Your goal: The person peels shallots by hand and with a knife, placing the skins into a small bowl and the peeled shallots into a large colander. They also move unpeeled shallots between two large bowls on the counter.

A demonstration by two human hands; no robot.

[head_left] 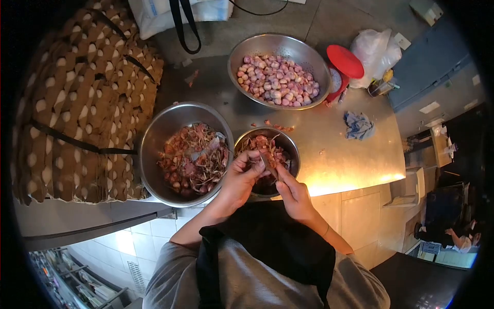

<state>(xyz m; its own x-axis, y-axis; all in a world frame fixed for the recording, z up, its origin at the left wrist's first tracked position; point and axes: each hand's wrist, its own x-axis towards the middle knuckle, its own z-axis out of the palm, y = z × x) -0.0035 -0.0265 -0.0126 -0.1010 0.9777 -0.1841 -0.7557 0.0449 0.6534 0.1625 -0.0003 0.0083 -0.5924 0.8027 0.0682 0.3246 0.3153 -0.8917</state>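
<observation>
Warm light falls unevenly: a yellow glare burns along the right front edge of the metal table (329, 154), and a white patch shines on the pale tiles (124, 244) at lower left. The far right is dim. The wide lens bows straight lines — black rounds off the corners. Between the left hand (239, 181) and right hand (297, 200), detail looks soft, perhaps from slight blur.

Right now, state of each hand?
Left hand: closed in a pinch; what's in it can't be told.
Right hand: closed, apparently holding a small knife.

Left hand (241, 181), right hand (295, 198) — knife (268, 165) between — over small bowl (295, 153).
</observation>
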